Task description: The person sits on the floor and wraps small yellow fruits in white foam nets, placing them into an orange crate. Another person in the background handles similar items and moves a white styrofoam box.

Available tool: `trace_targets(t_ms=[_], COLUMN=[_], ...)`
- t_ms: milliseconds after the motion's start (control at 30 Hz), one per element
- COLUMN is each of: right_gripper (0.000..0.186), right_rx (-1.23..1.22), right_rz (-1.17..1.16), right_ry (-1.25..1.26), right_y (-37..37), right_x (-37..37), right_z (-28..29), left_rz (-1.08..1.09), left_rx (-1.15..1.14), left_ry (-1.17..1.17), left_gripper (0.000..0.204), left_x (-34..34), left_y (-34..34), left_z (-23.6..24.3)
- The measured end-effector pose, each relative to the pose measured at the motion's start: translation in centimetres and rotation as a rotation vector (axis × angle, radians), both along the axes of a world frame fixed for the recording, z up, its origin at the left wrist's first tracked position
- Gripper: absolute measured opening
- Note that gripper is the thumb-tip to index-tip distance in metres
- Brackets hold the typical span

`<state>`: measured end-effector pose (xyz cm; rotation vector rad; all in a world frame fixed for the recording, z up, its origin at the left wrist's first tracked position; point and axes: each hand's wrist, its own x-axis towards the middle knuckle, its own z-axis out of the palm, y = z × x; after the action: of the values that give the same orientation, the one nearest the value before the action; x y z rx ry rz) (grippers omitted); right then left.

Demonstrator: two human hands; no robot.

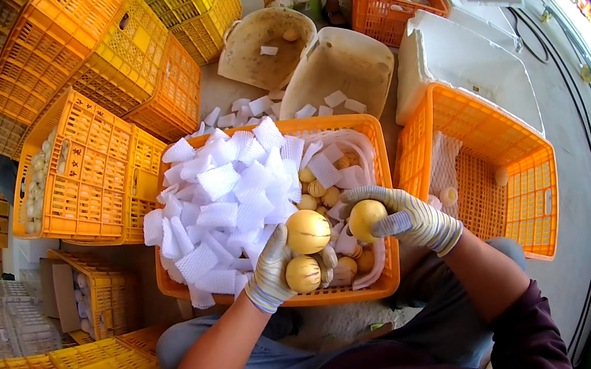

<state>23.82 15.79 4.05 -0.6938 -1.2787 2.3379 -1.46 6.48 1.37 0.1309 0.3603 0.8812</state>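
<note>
Both my hands wear striped, light-coloured work gloves. My left hand (272, 271) is closed round two yellow pepino melons, an upper one (308, 231) and a lower striped one (303, 274). My right hand (411, 222) grips another pepino melon (368, 221) between thumb and fingers. Both hands are above an orange crate (283, 300) between my knees. White foam net sleeves (227, 215) are heaped over its left and middle. More pepino melons (322, 194) lie in its right part, some in sleeves, partly hidden by my hands.
At the right stands an orange crate (478, 190) with a few sleeved fruits. White foam boxes (445, 56) are behind it. Two cut-open tubs (347, 72) stand ahead, near a person's leg (334, 1) and a filled crate (393, 22). Stacked yellow crates (78, 56) fill the left.
</note>
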Motion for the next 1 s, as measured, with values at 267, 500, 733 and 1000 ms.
trace_targets(t_ms=[267,500,733,1000], right_gripper=[0.073,0.067,0.069,0.071], right_rx=[-0.024,0.000,0.113,0.157], right_rz=[0.073,0.032,-0.015,-0.029], right_ry=[-0.118,-0.113,-0.124,-0.026], right_y=[-2.1,-2.7,-2.2,-2.3], right_x=[-1.3,-1.4,-1.1,-1.1], right_z=[-2.5,-3.1,-2.3,-1.4], left_rz=[0.122,0.268,0.280,0.359], left_rx=[0.695,1.045,1.078,0.572], left_ry=[1.384,1.745,1.735,1.102], left_gripper=[0.068,0.072,0.076,0.076], left_x=[2.0,2.7,2.3,1.9], left_y=[0.3,0.2,0.4,0.6], left_z=[0.1,0.0,0.5,-1.1])
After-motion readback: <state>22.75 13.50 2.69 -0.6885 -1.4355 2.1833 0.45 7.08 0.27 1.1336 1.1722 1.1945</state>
